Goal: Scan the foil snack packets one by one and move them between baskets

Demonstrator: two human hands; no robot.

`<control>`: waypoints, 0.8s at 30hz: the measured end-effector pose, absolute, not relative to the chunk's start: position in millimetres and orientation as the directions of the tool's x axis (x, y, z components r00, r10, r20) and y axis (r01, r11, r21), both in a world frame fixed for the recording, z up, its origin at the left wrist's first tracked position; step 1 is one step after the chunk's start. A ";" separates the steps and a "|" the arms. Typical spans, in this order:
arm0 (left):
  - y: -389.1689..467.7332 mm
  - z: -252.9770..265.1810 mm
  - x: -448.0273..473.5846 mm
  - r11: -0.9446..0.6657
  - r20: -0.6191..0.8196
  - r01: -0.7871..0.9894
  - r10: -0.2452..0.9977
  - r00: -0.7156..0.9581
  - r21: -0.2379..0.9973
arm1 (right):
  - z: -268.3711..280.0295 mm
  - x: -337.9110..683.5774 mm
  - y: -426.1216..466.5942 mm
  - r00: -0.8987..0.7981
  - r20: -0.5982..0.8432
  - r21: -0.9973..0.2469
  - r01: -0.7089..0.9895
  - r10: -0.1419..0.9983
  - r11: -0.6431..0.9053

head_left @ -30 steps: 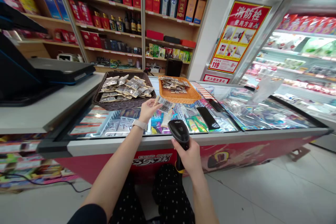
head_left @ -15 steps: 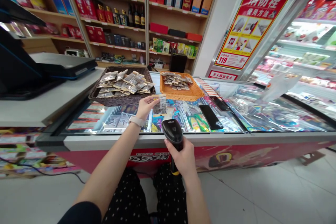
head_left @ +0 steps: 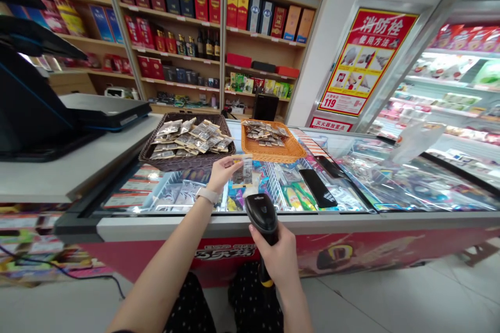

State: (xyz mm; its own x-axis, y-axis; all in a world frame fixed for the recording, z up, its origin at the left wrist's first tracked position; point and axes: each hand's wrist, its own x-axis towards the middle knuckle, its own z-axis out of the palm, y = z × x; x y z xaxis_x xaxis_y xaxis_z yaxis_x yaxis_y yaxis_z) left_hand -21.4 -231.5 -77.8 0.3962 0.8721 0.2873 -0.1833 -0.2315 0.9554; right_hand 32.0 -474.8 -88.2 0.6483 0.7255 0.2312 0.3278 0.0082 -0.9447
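Observation:
Between the thumb and fingers of my left hand (head_left: 222, 173) is a small clear packet (head_left: 242, 171), held up by its top edge over the freezer glass. My right hand (head_left: 278, 252) is wrapped round the handle of a black barcode scanner (head_left: 261, 213), whose head points forward at the packet. Just beyond my left hand, a dark brown wicker basket (head_left: 146, 153) holds a heap of similar packets. An orange basket (head_left: 279, 155) to its right has a smaller pile of packets in it.
Both baskets stand on a glass-topped chest freezer (head_left: 156, 226). Two phones, one a black phone (head_left: 318, 188), lie on the glass at the right. A grey counter (head_left: 35, 179) with a black machine (head_left: 35, 99) is at the left. Shelves (head_left: 172, 13) of boxes and bottles rise behind.
The view has tilted up a little, so everything sits lower in the picture. Both hands keep their holds, and the scanner still faces the packet.

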 end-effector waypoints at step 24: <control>-54.5 86.2 -86.0 -0.416 0.377 0.259 0.907 0.189 0.872 | -79.0 25.3 -478.1 0.610 0.212 -0.968 0.240 0.764 0.077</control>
State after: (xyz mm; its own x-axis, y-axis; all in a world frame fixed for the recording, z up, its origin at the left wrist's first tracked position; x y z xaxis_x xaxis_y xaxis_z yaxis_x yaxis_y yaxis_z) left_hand -86.0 -54.5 86.2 0.1885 0.9070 0.3766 0.2595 -0.4158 0.8716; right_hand 25.3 -478.1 -79.0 0.6097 0.7637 0.2121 0.2399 0.0771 -0.9677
